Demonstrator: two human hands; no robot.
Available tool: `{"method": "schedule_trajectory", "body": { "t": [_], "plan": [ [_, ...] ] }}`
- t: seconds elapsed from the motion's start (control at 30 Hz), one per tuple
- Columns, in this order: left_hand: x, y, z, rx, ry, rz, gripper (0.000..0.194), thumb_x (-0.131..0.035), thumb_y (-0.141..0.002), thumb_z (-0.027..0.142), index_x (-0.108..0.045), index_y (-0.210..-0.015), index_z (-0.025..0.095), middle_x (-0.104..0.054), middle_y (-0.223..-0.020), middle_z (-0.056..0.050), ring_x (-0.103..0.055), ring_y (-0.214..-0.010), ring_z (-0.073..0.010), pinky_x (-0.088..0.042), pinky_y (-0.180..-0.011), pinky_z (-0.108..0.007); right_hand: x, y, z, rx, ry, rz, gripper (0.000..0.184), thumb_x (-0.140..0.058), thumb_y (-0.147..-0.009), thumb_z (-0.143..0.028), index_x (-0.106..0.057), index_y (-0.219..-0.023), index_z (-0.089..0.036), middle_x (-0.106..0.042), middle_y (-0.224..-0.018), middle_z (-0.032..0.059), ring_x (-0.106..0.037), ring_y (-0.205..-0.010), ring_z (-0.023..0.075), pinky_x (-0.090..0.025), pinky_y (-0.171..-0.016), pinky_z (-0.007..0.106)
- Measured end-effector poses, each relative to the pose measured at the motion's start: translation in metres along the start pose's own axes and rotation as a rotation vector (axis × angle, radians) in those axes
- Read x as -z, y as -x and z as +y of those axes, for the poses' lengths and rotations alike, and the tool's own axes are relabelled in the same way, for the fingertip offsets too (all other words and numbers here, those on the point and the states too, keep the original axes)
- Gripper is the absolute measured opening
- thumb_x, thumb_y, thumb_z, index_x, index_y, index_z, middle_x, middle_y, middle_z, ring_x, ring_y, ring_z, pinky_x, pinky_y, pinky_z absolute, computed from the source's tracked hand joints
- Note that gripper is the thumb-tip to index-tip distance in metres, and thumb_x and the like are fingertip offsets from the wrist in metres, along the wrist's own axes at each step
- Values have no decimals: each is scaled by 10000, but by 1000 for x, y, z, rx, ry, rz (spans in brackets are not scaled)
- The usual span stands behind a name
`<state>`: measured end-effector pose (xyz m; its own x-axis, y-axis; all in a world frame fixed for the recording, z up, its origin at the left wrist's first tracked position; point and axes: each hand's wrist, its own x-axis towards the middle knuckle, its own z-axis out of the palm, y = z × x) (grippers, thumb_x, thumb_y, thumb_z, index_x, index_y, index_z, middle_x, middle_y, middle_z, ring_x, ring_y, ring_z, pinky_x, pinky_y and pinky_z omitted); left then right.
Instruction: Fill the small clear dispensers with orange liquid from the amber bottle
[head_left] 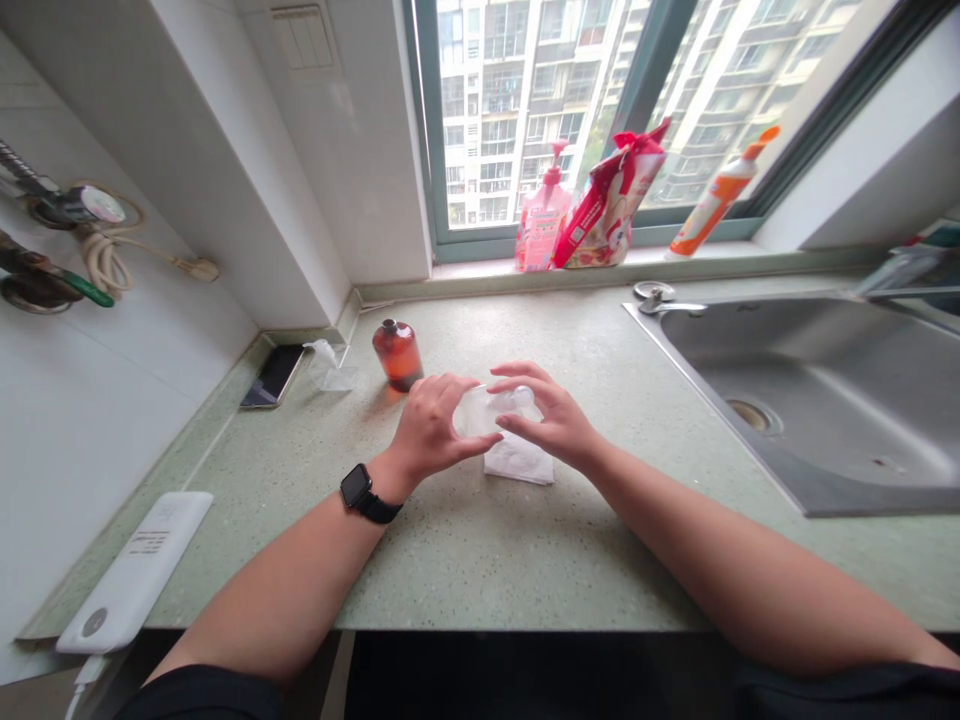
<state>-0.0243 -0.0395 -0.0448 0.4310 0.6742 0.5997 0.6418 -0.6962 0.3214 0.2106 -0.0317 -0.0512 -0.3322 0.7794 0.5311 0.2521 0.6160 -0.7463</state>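
Note:
My left hand [431, 425] and my right hand [547, 418] meet over the green speckled counter [480, 560]. Together they pinch a small clear, crumpled plastic item [484, 408], fingers curled around it from both sides. What it is exactly I cannot make out. Under the hands lies a white folded tissue [519, 460]. A black watch [364, 493] is on my left wrist. An amber bottle [397, 353] stands just behind my left hand, apart from it.
A steel sink [825, 400] fills the right side. A phone [273, 376] and clear wrapper [330, 367] lie back left; a white power bank [135, 570] at front left. On the sill stand a pink pump bottle [541, 222], red bag [611, 200], orange bottle [716, 200].

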Motion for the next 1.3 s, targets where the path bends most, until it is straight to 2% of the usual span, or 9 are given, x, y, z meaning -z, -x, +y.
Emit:
{"method": "schedule_trajectory", "body": {
  "t": [0.23,0.53,0.73,0.93,1.07,1.3],
  "plan": [
    [-1,0,-1,17,-15,-21,655,-851,-839,663,-658,-1291,230,-777,-1168,-95,-722,-1062,-317,-533,-952,-481,-1,-2,1,-56,-32,51,336,-826,-896,-548,-762,-1101,-290,-722,-1261,100,-663,-1264,308,-571,-1076,530],
    [0,0,-3,54,-57,-19,644,-846,-846,655,-672,-1300,233,-769,-1156,-97,-715,-1082,-333,-522,-971,-487,3,-3,4,-140,-122,101,390,-821,-880,-612,-737,-1072,-283,-764,-1107,60,-718,-1107,273,-570,-1059,487],
    [1,-1,-6,89,-69,-11,649,-851,-855,628,-666,-1323,219,-765,-1193,-98,-705,-1107,-331,-514,-997,-487,13,-5,7,-162,-90,116,396,-850,-853,-606,-760,-1077,-293,-780,-1110,51,-734,-1064,270,-572,-1020,482],
    [4,-3,-10,105,-91,4,617,-874,-860,541,-650,-1331,211,-753,-1191,-96,-694,-1116,-321,-513,-1015,-474,27,-8,21,-192,-54,135,417,-870,-831,-605,-769,-1088,-291,-795,-1110,47,-731,-1054,260,-573,-1009,466],
    [3,-3,-15,126,-113,11,632,-874,-857,554,-642,-1339,218,-742,-1178,-95,-691,-1104,-323,-518,-1009,-479,33,-11,27,-204,-45,144,483,-875,-800,-639,-768,-1102,-277,-798,-1112,58,-734,-1052,267,-586,-993,475],
    [0,-1,-23,142,-122,42,635,-867,-861,571,-640,-1345,228,-731,-1195,-99,-682,-1104,-319,-524,-1016,-479,38,-12,29,-186,31,139,440,-878,-805,-609,-776,-1073,-276,-805,-1083,55,-740,-1039,279,-577,-995,502]
  ]
}}
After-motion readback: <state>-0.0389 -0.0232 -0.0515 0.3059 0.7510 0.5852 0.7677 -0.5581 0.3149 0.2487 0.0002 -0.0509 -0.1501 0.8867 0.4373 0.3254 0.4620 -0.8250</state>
